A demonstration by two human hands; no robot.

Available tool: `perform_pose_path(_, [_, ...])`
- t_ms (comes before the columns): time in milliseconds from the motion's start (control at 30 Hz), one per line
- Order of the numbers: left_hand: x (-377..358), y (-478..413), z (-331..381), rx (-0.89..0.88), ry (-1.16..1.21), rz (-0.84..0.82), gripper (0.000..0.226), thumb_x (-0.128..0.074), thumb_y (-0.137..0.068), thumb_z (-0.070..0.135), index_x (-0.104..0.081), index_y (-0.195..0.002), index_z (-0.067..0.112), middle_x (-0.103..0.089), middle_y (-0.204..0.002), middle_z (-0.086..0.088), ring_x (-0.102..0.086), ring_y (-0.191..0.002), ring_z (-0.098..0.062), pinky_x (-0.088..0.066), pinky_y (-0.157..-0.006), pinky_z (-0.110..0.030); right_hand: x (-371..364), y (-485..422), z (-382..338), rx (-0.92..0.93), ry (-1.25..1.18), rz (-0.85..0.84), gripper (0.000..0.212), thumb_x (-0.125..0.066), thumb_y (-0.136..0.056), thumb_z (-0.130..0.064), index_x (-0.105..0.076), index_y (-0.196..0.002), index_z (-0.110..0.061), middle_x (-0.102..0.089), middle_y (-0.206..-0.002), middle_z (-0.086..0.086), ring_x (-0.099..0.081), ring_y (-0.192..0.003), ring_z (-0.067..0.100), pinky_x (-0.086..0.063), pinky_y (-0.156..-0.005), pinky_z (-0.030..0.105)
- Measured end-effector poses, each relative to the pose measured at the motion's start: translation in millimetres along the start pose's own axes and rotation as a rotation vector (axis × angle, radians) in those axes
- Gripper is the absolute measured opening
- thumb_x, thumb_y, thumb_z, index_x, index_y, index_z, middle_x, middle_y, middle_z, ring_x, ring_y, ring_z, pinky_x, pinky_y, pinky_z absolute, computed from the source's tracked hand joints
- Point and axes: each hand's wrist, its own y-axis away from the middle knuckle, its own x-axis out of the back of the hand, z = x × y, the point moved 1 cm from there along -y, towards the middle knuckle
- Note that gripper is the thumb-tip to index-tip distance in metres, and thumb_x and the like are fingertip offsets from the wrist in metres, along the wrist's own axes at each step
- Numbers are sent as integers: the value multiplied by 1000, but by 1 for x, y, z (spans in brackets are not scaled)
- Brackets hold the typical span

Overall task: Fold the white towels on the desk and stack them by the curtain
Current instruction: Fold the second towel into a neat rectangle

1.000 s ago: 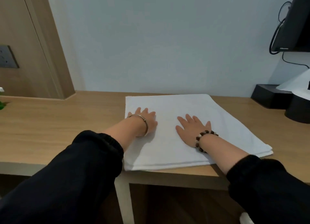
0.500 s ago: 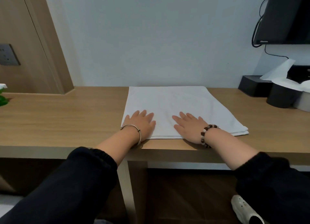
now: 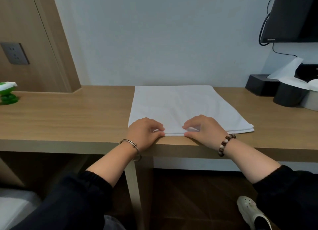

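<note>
Pinching the near edge of a folded white cloth towel [image 3: 180, 106], a person's left hand [image 3: 144, 131] and right hand [image 3: 203, 128] sit side by side near the front of a long light-wood desk [image 3: 68, 119], seen from the head camera. Each hand has its fingers curled onto the top of the towel and its thumb pressed at the hem, so both hold the fabric. The towel lies flat in layers, its far edge close to the pale wall.

A thin silver metal bangle [image 3: 130, 149] circles the left wrist; a brown-and-white beaded bracelet [image 3: 225, 144] circles the right. A small green plastic object [image 3: 7, 93] stands at the desk's far left. At the right stand a black rectangular box [image 3: 259, 85] and a black round holder [image 3: 289, 95], below a black wall-mounted screen [image 3: 292, 14]. A grey wall socket [image 3: 14, 53] is set in the wood panel at left.
</note>
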Motion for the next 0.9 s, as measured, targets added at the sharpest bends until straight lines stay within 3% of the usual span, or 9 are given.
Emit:
perform_pose_path(167, [-3,2,0,-15,-27,21,11,-67,-85,32,-74,-92,27,-68,-103,17,-55,-102,-5,-45,-89,-33,5,0,-15,138,327,-5,23,-53,-92,-28,-69,-107,-20,-66,-106,-4,-57,-99,14,-45,-82,28])
perform_pose_path(267, [-4,4,0,-44,-100,33,15,-62,-89,33,-73,-96,27,-69,-103,14,-55,-101,-8,-46,-86,-32,2,-3,-21,206,488,-23,26,-42,-95,-21,-65,-106,-18,-66,-101,-2,-58,-94,19,-40,-70,27])
perform_pose_path(433, [-4,4,2,-67,-154,58,20,-54,-92,35,-70,-99,26,-68,-99,11,-55,-97,-9,-46,-79,-28,2,-3,-26,81,225,139,19,-51,-91,-16,-69,-97,-15,-66,-98,-2,-57,-93,16,-41,-76,25])
perform_pose_path(633, [-3,7,5,-115,-155,84,16,-54,-92,31,-68,-95,23,-66,-97,10,-53,-97,-9,-45,-77,-28,-6,12,-17,88,154,26,13,-55,-92,-15,-68,-95,-14,-65,-103,-2,-55,-98,14,-43,-85,25])
perform_pose_path(733, [0,8,8,-195,-179,60,12,-56,-90,15,-68,-92,13,-66,-94,1,-55,-96,-18,-45,-74,-33,-8,14,-18,90,195,29,14,-53,-93,-15,-67,-96,-14,-64,-104,-2,-54,-99,14,-44,-85,28])
perform_pose_path(800, [5,8,16,-337,-280,62,7,-65,-78,-1,-67,-79,6,-66,-81,-6,-60,-82,-26,-49,-59,-35,-10,15,-19,85,201,42,14,-52,-93,-14,-66,-97,-14,-64,-104,-3,-54,-99,14,-45,-85,30])
perform_pose_path(900, [11,9,22,-446,-305,113,21,-73,-59,-13,-63,-63,5,-62,-65,-7,-60,-62,-26,-47,-40,-32,-10,15,-20,72,209,49,14,-52,-93,-13,-66,-97,-14,-63,-103,-3,-54,-97,15,-45,-84,31])
